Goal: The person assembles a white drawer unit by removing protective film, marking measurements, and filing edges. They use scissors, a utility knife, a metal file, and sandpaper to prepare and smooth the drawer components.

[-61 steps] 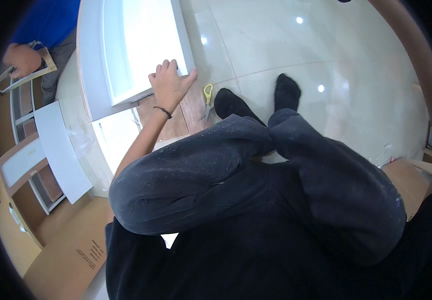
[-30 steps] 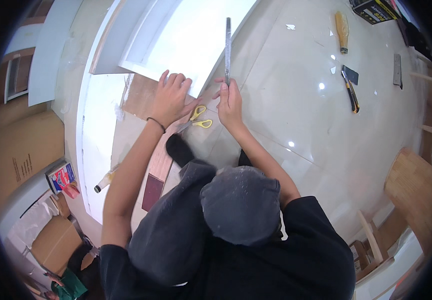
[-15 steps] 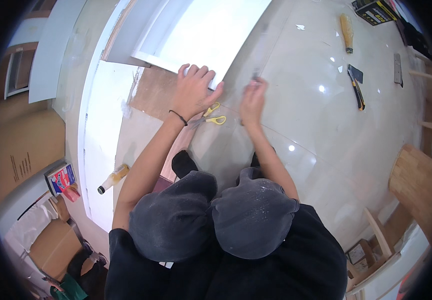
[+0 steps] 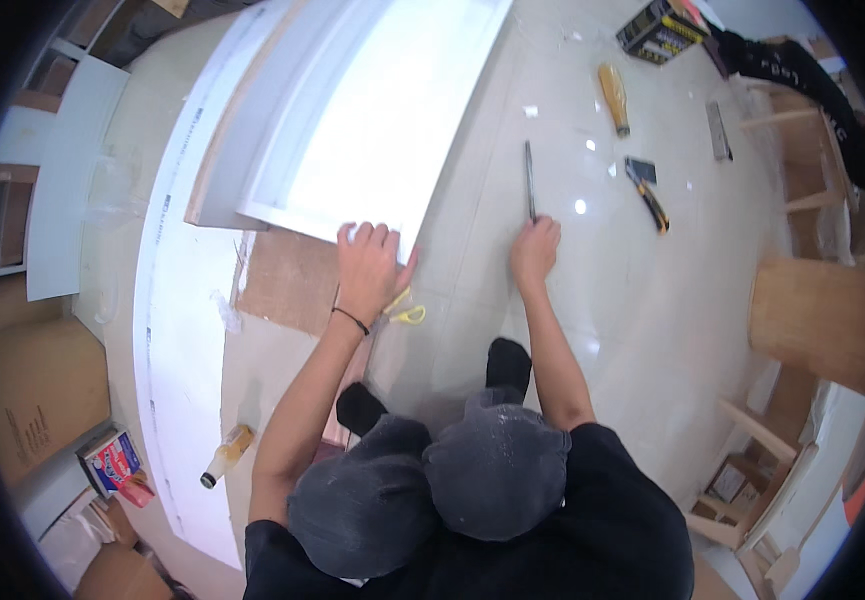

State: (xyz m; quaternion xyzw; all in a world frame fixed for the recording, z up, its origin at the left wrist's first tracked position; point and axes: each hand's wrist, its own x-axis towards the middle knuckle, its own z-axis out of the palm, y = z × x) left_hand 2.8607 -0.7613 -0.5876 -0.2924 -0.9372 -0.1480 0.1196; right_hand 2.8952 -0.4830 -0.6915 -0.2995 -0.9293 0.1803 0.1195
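Note:
My left hand (image 4: 366, 268) grips the near corner of a white open box-like furniture piece (image 4: 372, 120), its fingers hooked over the edge and the thumb along the right side. My right hand (image 4: 535, 250) is closed on one end of a long, thin dark tool, like a file (image 4: 529, 180), which points away from me over the floor. Its held end is hidden in my fingers. Just beside my left wrist lie yellow-handled scissors (image 4: 408, 315), partly covered by the hand. The white piece rests partly over a brown board (image 4: 287, 280).
On the right floor lie a box cutter (image 4: 649, 203), a bottle of amber content (image 4: 613, 100), a metal strip (image 4: 719, 132) and white scraps. A black box (image 4: 660, 35) stands beyond. Left are a long white panel (image 4: 177, 350) and another bottle (image 4: 227, 455). A wooden stool (image 4: 817, 330) is right.
My right hand has moved outward to the right, away from the white piece, and its blurred tool now shows clearly. My left hand keeps its hold on the corner. The whole view has shifted.

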